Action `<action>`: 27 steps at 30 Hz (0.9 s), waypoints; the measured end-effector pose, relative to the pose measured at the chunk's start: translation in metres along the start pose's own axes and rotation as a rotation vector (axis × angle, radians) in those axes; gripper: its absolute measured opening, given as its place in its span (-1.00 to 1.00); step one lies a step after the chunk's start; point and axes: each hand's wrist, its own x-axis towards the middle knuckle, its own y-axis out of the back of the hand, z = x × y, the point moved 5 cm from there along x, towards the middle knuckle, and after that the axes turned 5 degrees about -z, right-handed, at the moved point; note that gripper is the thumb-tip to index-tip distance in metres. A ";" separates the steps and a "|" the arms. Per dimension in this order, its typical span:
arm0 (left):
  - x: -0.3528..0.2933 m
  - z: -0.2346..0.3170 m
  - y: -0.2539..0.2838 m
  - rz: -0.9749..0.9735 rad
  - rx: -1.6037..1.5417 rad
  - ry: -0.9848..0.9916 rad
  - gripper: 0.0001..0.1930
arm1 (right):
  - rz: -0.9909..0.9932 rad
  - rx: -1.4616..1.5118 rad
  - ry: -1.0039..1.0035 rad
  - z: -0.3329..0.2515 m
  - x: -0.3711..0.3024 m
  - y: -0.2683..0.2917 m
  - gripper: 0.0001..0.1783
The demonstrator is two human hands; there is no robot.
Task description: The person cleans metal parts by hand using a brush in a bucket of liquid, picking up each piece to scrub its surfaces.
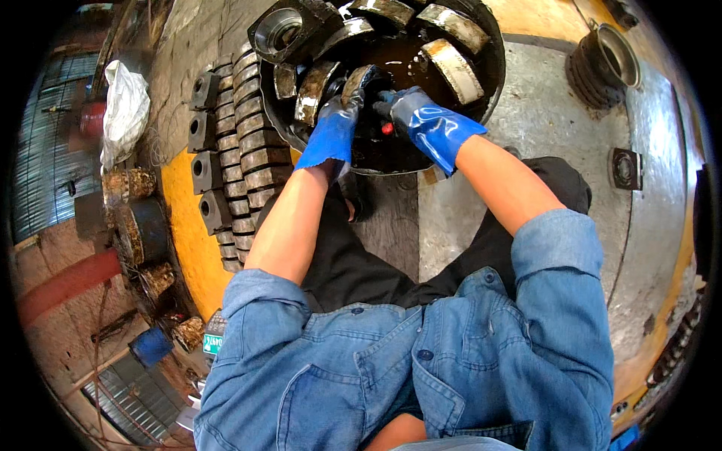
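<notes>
Metal piece (359,81) in the left hand (344,109) looks curved, brownish and grimy

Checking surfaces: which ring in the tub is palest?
The ring just beyond the right hand: its face is mostly cream; the others show more brown or black.

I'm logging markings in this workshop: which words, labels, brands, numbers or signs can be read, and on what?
Small green plate, beside the left sleeve: white printed characters, which I won't copy out.
Metal ring at the left hand, tub: no writing I can make out.
</notes>
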 end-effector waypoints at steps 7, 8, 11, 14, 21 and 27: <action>0.004 -0.004 0.002 0.016 0.058 0.019 -0.31 | 0.249 0.556 -0.261 0.015 0.016 -0.016 -0.52; -0.010 0.022 0.006 0.068 -0.025 0.029 -0.35 | 0.264 0.655 -0.270 0.018 0.016 -0.020 -0.51; -0.009 0.033 0.017 0.097 0.132 -0.106 -0.42 | 0.249 0.955 -0.410 0.030 0.021 -0.022 -0.34; 0.000 0.043 0.013 0.104 0.360 -0.328 -0.51 | 0.175 1.302 -0.597 0.071 0.016 -0.051 -0.31; 0.033 -0.046 -0.017 0.022 -0.134 -0.442 -0.60 | 0.631 2.425 -0.504 0.047 -0.001 -0.066 -0.76; 0.014 -0.010 0.000 0.105 0.155 -0.202 -0.70 | 0.433 2.624 -0.574 0.028 0.010 -0.045 -0.78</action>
